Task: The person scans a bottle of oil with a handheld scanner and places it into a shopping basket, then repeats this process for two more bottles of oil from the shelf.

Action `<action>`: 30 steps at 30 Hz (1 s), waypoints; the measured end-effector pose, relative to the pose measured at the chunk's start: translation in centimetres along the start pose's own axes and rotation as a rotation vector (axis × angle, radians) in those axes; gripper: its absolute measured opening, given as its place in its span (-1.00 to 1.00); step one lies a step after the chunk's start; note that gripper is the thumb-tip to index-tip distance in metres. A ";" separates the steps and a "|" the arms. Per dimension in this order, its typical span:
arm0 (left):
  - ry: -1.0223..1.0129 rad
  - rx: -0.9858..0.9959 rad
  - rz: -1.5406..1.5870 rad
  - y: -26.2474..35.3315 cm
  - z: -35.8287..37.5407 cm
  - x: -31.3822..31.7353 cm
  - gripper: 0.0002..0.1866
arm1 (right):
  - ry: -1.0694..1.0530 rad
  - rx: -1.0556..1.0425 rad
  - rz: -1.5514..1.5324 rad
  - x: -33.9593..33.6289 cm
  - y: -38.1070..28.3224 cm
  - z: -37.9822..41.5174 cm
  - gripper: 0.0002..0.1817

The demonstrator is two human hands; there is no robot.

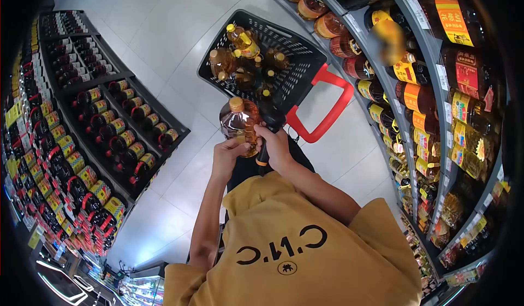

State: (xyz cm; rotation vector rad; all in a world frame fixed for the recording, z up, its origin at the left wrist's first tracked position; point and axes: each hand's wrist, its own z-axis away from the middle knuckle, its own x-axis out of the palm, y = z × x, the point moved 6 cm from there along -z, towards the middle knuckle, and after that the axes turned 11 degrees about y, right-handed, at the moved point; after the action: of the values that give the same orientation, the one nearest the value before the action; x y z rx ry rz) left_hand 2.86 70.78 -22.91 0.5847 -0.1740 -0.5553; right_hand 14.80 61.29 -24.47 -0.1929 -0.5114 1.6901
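In front of my body is a large clear cooking oil bottle (237, 121) with amber liquid and a tan cap pointing away from me. My left hand (225, 156) is closed on its near left side. My right hand (274, 144) grips its right side, thumb along the bottle. Close by the right hand is a dark object (271, 117); a thin black part with an orange band runs below it, and its kind is unclear. Just beyond the bottle stands a black shopping basket (297, 42) with a red handle (341, 101). Several oil bottles (243, 41) are inside it.
Shelves of oil bottles (420, 120) with price tags curve along the right side. On the left, a dark rack (123, 137) holds rows of dark bottles with red caps and yellow labels. Pale floor tiles (158, 49) run between them. Lit displays (142, 289) are at the lower left.
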 end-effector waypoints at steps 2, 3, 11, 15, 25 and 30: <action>-0.040 -0.009 -0.066 0.6 -1.0 0.5 -0.78 | 0.036 0.003 -0.022 -0.2 0.0 -0.8 -0.80; -0.059 -0.012 -0.097 1.0 -1.5 0.7 -0.78 | 0.059 0.002 -0.027 -0.2 -0.3 -1.1 -0.81; -0.275 -0.044 0.044 4.5 -6.5 3.0 -0.75 | 0.167 -0.034 -0.046 2.5 -3.3 -4.7 -0.83; -0.294 -0.032 0.081 3.8 -10.5 3.4 -0.75 | 0.220 -0.037 -0.015 4.0 -4.7 -6.8 -0.83; -0.272 -0.045 0.401 4.5 -18.5 7.7 -0.83 | 0.343 -0.033 0.008 6.3 -7.9 -14.2 -0.84; -0.146 -0.009 0.387 4.1 -23.0 9.8 -0.86 | 0.401 -0.024 0.010 6.1 -8.3 -17.8 -0.84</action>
State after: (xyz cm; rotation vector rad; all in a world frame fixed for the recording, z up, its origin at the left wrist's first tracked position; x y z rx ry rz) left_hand 20.01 79.22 -39.57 0.4852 -0.4126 -0.2227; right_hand 28.27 72.01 -35.73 -0.5391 -0.2304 1.6017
